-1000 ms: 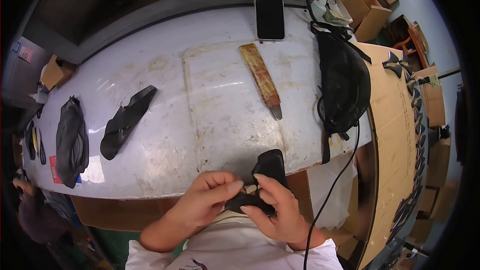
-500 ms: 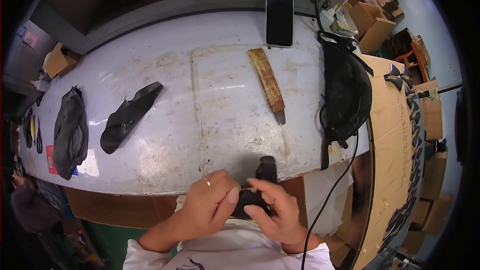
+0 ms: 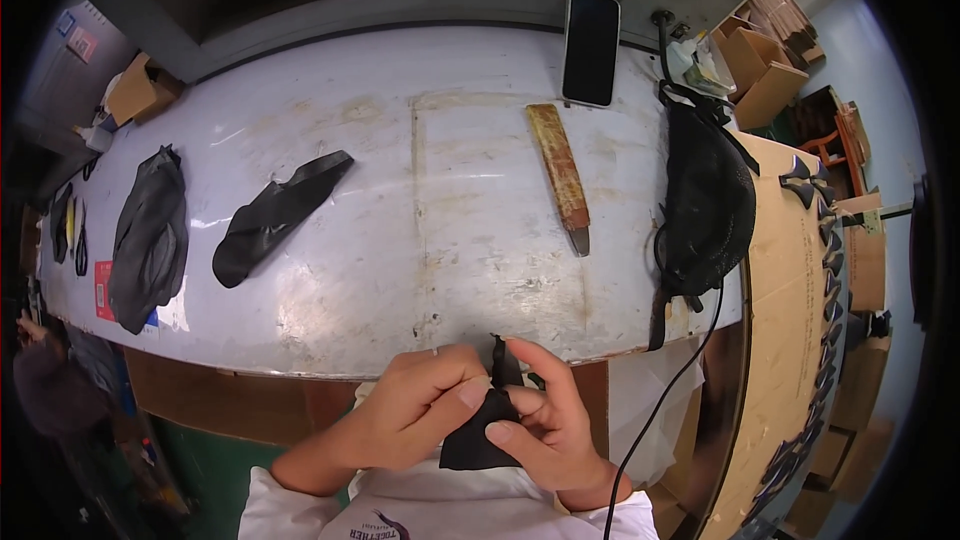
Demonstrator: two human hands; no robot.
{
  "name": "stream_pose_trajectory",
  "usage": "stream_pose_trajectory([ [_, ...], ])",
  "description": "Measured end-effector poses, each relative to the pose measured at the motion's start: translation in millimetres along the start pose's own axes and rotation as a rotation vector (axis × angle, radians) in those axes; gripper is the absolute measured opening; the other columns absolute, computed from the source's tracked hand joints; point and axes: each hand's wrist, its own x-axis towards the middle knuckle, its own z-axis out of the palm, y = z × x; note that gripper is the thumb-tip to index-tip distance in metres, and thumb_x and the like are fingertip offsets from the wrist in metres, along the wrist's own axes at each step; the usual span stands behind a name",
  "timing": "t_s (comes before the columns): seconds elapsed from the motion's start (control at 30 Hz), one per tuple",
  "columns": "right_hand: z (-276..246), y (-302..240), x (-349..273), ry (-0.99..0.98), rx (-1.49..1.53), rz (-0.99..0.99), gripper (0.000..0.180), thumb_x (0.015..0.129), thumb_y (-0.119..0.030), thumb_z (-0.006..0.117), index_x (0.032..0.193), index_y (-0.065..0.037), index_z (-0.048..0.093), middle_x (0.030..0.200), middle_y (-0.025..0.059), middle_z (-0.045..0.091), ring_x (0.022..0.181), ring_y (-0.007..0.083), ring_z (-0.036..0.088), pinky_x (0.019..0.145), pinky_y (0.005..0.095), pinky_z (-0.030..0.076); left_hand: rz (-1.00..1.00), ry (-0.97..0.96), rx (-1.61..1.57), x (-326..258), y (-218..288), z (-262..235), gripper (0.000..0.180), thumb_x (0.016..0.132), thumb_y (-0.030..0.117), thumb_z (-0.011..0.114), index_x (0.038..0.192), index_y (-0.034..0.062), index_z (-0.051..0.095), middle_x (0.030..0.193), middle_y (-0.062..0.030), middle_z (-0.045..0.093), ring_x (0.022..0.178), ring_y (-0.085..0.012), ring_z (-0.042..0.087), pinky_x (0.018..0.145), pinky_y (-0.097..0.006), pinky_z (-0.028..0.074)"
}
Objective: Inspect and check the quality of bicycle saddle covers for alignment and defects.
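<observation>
- The left hand (image 3: 415,410) is curled over a small black piece of material (image 3: 478,435), its thumb pressed down on the upper part of the piece and the other fingers folded in toward the palm — a closed pinch, not a flat hand.
- The right hand (image 3: 545,430) holds the same black piece from the other side: the index finger arches over the top, the thumb lies along the lower edge, and the rest of the fingers bend in under it.
- The black piece sits between both hands, just off the near edge of the white table (image 3: 400,190), in front of the person's chest; a narrow tip of it sticks up between the fingertips.
- On the table, well apart from the hands, lie a knife with a long wooden handle (image 3: 560,175), a dark phone (image 3: 591,47) at the far edge, and a black curved piece (image 3: 275,215) to the left.
- Further left rests a black bundle (image 3: 148,240); at the right end lies a black bag (image 3: 708,205) with a cord hanging down.
</observation>
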Motion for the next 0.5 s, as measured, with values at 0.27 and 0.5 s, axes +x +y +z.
stream_pose_trajectory([
  [0.27,2,-12,4,-0.089,0.174,0.129,0.071,0.097,0.004,0.053,0.154,-0.006,0.010,0.113,0.0145,0.063,0.101,0.0118,0.059,0.086,0.0235,0.046,0.106,-0.013,0.058,-7,-4,1,0.027,0.101,0.019,0.047,0.082,0.0015,0.052,0.075,-0.0078,0.054,0.064,-0.0138,0.047,0.059,-0.029,0.039],
  [0.5,10,-11,8,0.052,0.050,-0.078,0.072,0.096,0.007,0.051,0.153,-0.004,0.008,0.114,0.0155,0.063,0.102,0.0122,0.059,0.088,0.0242,0.046,0.083,0.039,-0.005,-11,-11,3,0.026,0.102,0.019,0.048,0.083,0.0014,0.051,0.070,-0.0082,0.047,0.060,-0.0159,0.044,0.056,-0.031,0.037],
])
